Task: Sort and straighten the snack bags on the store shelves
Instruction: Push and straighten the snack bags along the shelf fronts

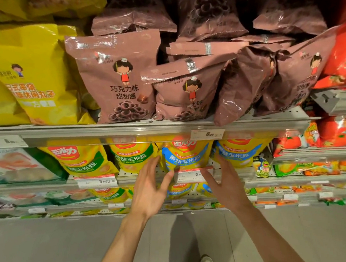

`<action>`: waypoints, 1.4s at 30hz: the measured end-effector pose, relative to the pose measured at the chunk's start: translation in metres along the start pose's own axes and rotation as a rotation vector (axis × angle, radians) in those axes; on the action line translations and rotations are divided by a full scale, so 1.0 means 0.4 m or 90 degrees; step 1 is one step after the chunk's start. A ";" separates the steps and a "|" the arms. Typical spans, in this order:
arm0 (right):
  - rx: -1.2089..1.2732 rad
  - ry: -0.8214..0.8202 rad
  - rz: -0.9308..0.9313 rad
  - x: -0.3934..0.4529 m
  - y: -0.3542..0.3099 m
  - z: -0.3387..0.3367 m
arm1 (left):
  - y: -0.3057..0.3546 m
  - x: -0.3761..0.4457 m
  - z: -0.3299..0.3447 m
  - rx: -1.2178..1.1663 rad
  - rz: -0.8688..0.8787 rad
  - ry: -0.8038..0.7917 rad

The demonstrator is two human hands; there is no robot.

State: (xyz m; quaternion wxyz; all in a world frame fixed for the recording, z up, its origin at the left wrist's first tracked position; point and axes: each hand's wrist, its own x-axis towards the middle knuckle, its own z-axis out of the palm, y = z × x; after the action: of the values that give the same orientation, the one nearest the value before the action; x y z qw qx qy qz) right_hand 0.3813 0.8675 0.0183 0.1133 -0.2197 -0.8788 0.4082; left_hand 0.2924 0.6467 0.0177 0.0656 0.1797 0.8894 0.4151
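Nearest the camera, both forearms rise from the bottom edge toward twelve o'clock, and both hands are spread and hold nothing: the left hand (149, 190) has its fingers fanned and relaxed, palm turned inward, fingertips pointing to about one o'clock; the right hand (225, 185) mirrors it, fingers straight and pointing to about eleven o'clock, thumb out toward the left. Between them, at twelve o'clock from the gap, stands the blue-banded corn bag (186, 154) on the lower shelf, upright with its long axis vertical; the left fingertips reach just beside its left edge and the right fingertips lie near its right edge, though whether either touches the bag I cannot tell. Both hands look equally near it, so a two-sided squeeze to square it up seems the likely move. A green-banded corn bag (136, 155) sits at nine o'clock from it and another blue-banded bag (241, 149) at three o'clock. Farther up, beyond the price rail (127, 131), the brown chocolate ring bags are untidy: the left one (117, 77) stands upright, the slumped middle bag (183, 97) is folded over at its top, and the leaning brown bag (240, 88) tips toward one o'clock with its lower corner overhanging the shelf edge
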 end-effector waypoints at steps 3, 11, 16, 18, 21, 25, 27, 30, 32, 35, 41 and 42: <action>-0.014 0.007 0.024 -0.072 0.009 -0.016 | 0.006 -0.032 -0.001 -0.032 0.014 -0.020; -0.013 0.023 0.071 -0.166 0.087 -0.113 | 0.081 -0.095 0.073 -0.053 0.060 -0.044; -0.007 0.032 0.068 -0.136 0.192 -0.219 | 0.141 -0.096 0.156 -0.044 0.042 -0.026; -0.011 0.021 0.061 -0.109 0.244 -0.267 | 0.179 -0.085 0.205 -0.049 0.032 -0.007; -0.015 0.007 0.038 -0.050 0.305 -0.347 | 0.248 -0.063 0.291 -0.071 -0.001 0.026; 0.007 0.034 0.013 0.040 0.329 -0.418 | 0.330 -0.012 0.377 -0.076 -0.042 0.032; 0.030 0.041 0.005 0.091 0.321 -0.428 | 0.377 0.022 0.396 -0.097 -0.045 0.024; 0.035 0.051 -0.041 0.158 0.287 -0.424 | 0.406 0.075 0.409 -0.094 -0.029 0.032; 0.075 0.033 -0.036 0.187 0.252 -0.413 | 0.400 0.099 0.413 -0.086 -0.034 0.018; 0.170 -0.020 0.016 0.210 0.214 -0.396 | 0.404 0.121 0.410 -0.098 -0.043 0.004; 0.315 -0.039 0.099 0.232 0.176 -0.378 | 0.391 0.151 0.408 -0.128 -0.058 -0.049; 0.338 -0.035 0.103 0.234 0.180 -0.380 | 0.384 0.149 0.407 -0.126 -0.054 -0.050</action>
State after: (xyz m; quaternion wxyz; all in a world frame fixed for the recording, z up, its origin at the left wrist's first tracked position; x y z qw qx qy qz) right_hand 0.3778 1.0550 0.0623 0.1099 -0.2406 -0.7232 0.6379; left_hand 0.3213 0.8762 0.0314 0.1351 0.1508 0.8476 0.4906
